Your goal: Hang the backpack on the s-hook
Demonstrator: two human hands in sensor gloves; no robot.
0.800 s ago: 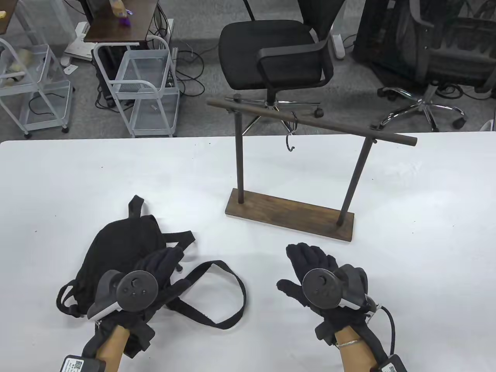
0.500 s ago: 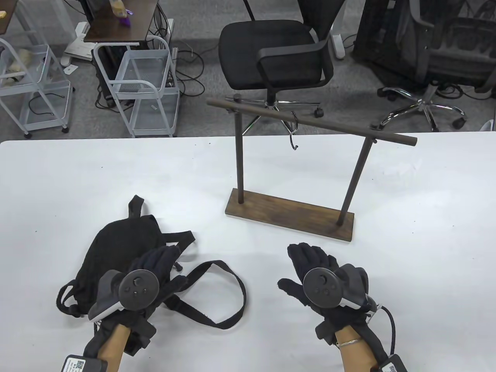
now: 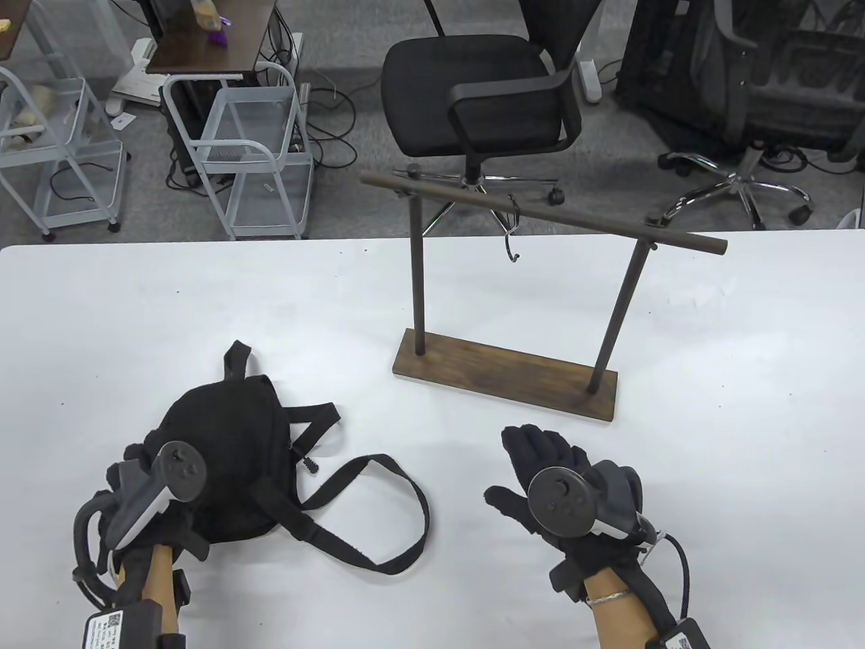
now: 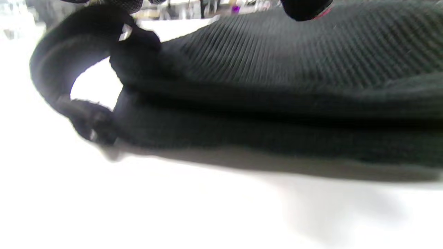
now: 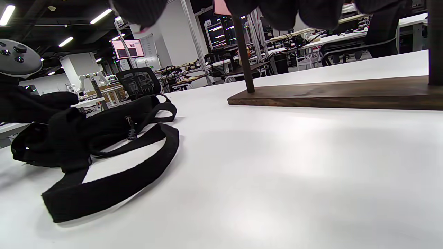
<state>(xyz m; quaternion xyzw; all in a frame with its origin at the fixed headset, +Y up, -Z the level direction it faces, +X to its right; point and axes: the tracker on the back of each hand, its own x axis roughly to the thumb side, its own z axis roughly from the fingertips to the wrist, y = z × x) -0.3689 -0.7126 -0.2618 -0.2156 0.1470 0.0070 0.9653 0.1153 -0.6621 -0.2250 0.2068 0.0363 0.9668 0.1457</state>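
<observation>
Beside left hand (image 3: 138, 483), backpack (image 3: 223, 449).

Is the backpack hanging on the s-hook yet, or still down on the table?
Still down: the backpack lies flat on the table. The s-hook hangs bare from the rack's bar.

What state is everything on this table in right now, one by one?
backpack: lying flat on the table, straps loose.
s-hook: hanging from the rack's bar, nothing on it.
rack: upright.
left hand: at the backpack's left edge; grip unclear.
right hand: open, holding nothing.
</observation>
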